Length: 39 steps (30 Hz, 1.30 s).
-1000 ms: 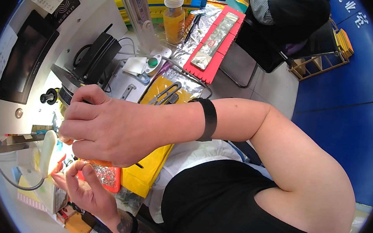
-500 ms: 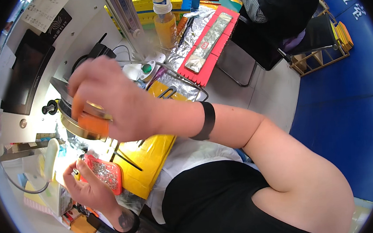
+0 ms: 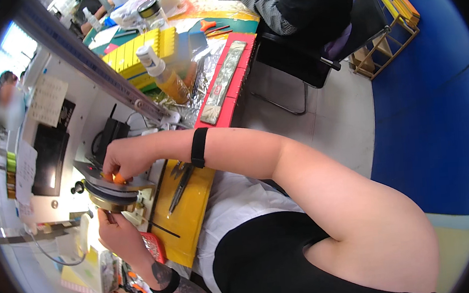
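My right hand (image 3: 126,158) is closed around a small orange piece (image 3: 118,178), of which little shows between the fingers. It presses down at the top of a round device with a grey upper plate, dark rim and brass-coloured lower ring (image 3: 111,203). Just below that ring, my left hand (image 3: 119,236) has its fingertips drawn together and raised to the device's underside. Whatever they grip, if anything, is hidden. Partly behind the left wrist lies a red tray (image 3: 155,247), its contents mostly covered.
Black tools (image 3: 180,190) and a thin black rod (image 3: 164,229) lie on a yellow board (image 3: 183,236). Farther off are a spray bottle (image 3: 166,77), yellow blocks (image 3: 128,58) and a red panel (image 3: 242,49) bearing a silvery strip (image 3: 224,81). A person (image 3: 311,2) sits beyond.
My right hand has come down onto the round device with the orange piece. My left hand has moved from beside the red tray up under the brass ring. The view has shifted.
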Tool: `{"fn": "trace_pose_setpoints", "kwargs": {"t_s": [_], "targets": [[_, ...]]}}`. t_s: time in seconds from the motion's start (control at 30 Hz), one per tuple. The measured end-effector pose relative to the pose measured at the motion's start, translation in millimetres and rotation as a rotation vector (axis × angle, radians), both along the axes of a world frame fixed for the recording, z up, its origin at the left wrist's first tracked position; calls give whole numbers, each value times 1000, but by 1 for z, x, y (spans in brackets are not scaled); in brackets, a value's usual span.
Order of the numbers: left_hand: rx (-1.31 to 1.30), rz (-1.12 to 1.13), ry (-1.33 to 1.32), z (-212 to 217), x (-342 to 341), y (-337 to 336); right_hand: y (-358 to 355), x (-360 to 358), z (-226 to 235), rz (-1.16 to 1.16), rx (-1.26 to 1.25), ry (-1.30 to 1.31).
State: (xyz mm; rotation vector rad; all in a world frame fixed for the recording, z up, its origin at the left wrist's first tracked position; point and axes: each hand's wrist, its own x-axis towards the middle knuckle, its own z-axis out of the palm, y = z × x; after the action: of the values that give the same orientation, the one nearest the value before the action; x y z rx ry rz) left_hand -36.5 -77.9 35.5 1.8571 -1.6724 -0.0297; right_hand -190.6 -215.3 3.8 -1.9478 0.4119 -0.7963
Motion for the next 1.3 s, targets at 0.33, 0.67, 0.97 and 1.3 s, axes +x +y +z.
{"fn": "trace_pose_setpoints", "kwargs": {"t_s": [0.33, 0.67, 0.97, 1.3], "targets": [[-46, -16, 135, -5, -11, -9, -5, -2, 7, 65, 97, 124], [-79, 21, 154, -7, -8, -10, -18, 5, -4, 75, -129, 97], [-168, 202, -115, -22, 49, 55, 12, -103, 34, -394, 106, -459], [-199, 62, 73, -42, 48, 89, 34, -108, 40, -448, -16, -296]]}}
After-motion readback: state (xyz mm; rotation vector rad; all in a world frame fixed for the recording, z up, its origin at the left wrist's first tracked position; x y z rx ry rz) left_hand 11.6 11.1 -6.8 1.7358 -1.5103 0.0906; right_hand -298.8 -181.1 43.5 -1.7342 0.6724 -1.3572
